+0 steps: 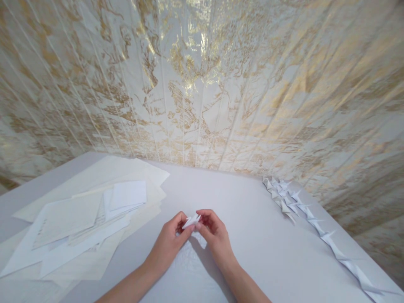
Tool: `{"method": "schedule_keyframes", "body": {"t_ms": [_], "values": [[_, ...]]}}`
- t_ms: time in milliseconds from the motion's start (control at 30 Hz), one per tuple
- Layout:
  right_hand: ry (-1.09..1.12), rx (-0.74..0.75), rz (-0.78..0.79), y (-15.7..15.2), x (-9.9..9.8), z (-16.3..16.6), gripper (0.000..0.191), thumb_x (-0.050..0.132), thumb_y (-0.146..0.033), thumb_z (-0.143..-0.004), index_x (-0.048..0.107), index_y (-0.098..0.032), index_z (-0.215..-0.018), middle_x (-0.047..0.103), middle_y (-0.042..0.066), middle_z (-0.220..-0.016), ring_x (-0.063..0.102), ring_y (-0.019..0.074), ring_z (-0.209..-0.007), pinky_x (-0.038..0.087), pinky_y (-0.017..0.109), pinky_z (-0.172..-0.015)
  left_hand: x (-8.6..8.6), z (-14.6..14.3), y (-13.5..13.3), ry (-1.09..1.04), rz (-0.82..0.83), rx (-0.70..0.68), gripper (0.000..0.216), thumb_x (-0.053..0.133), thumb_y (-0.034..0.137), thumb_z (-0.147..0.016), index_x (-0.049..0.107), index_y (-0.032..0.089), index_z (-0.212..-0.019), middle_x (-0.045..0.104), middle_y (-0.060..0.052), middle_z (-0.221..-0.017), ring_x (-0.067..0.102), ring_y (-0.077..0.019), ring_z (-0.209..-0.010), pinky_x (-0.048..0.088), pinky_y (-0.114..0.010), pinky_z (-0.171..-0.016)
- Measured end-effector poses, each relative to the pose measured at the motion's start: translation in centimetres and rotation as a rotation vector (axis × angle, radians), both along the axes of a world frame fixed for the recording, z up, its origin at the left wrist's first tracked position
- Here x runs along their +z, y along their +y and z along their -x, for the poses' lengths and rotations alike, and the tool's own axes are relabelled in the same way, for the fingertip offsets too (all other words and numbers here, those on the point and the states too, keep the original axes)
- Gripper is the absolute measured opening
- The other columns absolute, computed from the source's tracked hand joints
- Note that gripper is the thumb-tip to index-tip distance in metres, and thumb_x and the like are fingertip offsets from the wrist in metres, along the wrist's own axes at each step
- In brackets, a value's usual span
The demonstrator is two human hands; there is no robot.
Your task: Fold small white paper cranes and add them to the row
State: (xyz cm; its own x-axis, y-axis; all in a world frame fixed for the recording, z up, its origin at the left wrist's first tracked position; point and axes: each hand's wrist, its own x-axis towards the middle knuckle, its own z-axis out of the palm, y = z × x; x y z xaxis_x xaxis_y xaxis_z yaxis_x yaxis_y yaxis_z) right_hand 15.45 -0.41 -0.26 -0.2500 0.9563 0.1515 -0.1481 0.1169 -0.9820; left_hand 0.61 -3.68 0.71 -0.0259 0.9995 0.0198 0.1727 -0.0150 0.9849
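Note:
A small piece of folded white paper (191, 220) with pointed ends is held over the middle of the table. My left hand (175, 232) pinches its left side between thumb and fingers. On the other side, the thumb and fingers of my right hand (213, 229) grip it as well. Both thumbs lie near each other at its lower edge. The fingers hide part of the folds, so its full shape cannot be made out.
Loose paper sheets (67, 221) lie overlapping on the left of the white table (246, 252), with smaller white pieces (128, 195) on top. Folded paper cranes (333, 244) line the right edge, more clustered at the back right. A gold-patterned curtain (195, 105) hangs behind.

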Motion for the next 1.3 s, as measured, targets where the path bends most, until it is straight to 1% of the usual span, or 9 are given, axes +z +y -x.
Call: {"method": "schedule_keyframes", "body": {"t_ms": [133,300,533,733,833,900,1033,1133,1300], "values": [[-0.009,-0.028,-0.003,-0.3,0.0,0.1,0.018,0.071,-0.024,-0.076,0.061,-0.025,-0.090,0.056,-0.002,-0.078,0.050,0.0168,-0.075,0.041,0.030,-0.072,0.1,0.0,0.0,0.028,-0.004,-0.008,0.030,0.061,0.044,-0.083,0.044,0.023,-0.069,0.039,0.007,-0.065,0.040,-0.0151,-0.065,0.032,-0.023,-0.061],[-0.086,-0.018,-0.104,-0.5,0.2,0.0,0.009,0.068,-0.023,-0.079,0.060,-0.023,-0.077,0.053,-0.002,-0.078,0.045,0.0156,-0.072,0.037,0.029,-0.069,0.3,-0.1,0.0,0.047,-0.006,-0.036,0.028,0.062,0.043,-0.083,0.048,0.022,-0.070,0.042,0.007,-0.064,0.042,-0.0152,-0.064,0.033,-0.024,-0.062],[-0.158,-0.028,-0.195,-0.6,0.5,0.0,0.008,0.068,-0.022,-0.080,0.062,-0.022,-0.074,0.056,0.000,-0.080,0.050,0.0173,-0.076,0.038,0.030,-0.071,0.0,0.1,0.1,0.057,-0.003,-0.041,0.021,0.061,0.035,-0.082,0.049,0.022,-0.071,0.047,0.006,-0.068,0.043,-0.0155,-0.067,0.035,-0.024,-0.064],[-0.194,-0.038,-0.245,-0.7,0.9,0.1,0.007,0.068,-0.020,-0.080,0.064,-0.023,-0.074,0.060,0.001,-0.080,0.053,0.0192,-0.079,0.039,0.031,-0.072,-0.2,0.1,0.1,0.050,-0.004,-0.058,0.016,0.060,0.028,-0.079,0.049,0.021,-0.070,0.044,0.007,-0.065,0.040,-0.0141,-0.063,0.033,-0.023,-0.060],[-0.194,-0.033,-0.213,-0.7,0.7,0.0,0.008,0.068,-0.022,-0.080,0.065,-0.023,-0.072,0.062,0.001,-0.078,0.053,0.0192,-0.077,0.039,0.031,-0.072,-0.1,0.1,0.1,0.039,-0.007,-0.050,0.016,0.061,0.027,-0.078,0.049,0.021,-0.070,0.041,0.008,-0.064,0.040,-0.0136,-0.063,0.032,-0.023,-0.060],[-0.164,-0.030,-0.151,-0.6,0.5,-0.1,0.009,0.068,-0.024,-0.080,0.065,-0.023,-0.072,0.063,0.001,-0.077,0.054,0.0190,-0.076,0.040,0.032,-0.074,-0.1,0.0,0.1,0.025,-0.001,-0.047,0.018,0.063,0.030,-0.080,0.050,0.021,-0.071,0.041,0.008,-0.064,0.041,-0.0136,-0.063,0.033,-0.023,-0.061],[-0.041,-0.019,-0.021,-0.4,0.2,-0.1,0.010,0.070,-0.024,-0.078,0.065,-0.021,-0.071,0.065,0.001,-0.075,0.057,0.0185,-0.074,0.043,0.033,-0.074,0.3,0.0,0.0,-0.028,0.027,-0.086,0.025,0.063,0.041,-0.084,0.053,0.020,-0.075,0.048,0.006,-0.065,0.046,-0.0138,-0.064,0.036,-0.023,-0.062],[0.041,-0.005,0.051,-0.3,0.1,-0.1,0.012,0.072,-0.026,-0.076,0.064,-0.021,-0.069,0.066,0.001,-0.075,0.059,0.0177,-0.070,0.045,0.032,-0.070,0.4,0.1,0.0,-0.070,0.043,-0.105,0.028,0.062,0.044,-0.085,0.051,0.020,-0.075,0.050,0.006,-0.063,0.047,-0.0131,-0.061,0.036,-0.023,-0.060],[0.045,-0.023,0.069,-0.3,-0.2,-0.1,0.013,0.075,-0.027,-0.074,0.065,-0.021,-0.068,0.067,0.002,-0.078,0.060,0.0180,-0.071,0.046,0.033,-0.071,-0.2,0.2,0.2,-0.107,0.056,-0.112,0.031,0.065,0.045,-0.084,0.050,0.020,-0.072,0.053,0.005,-0.061,0.049,-0.0129,-0.060,0.037,-0.024,-0.058]]}}
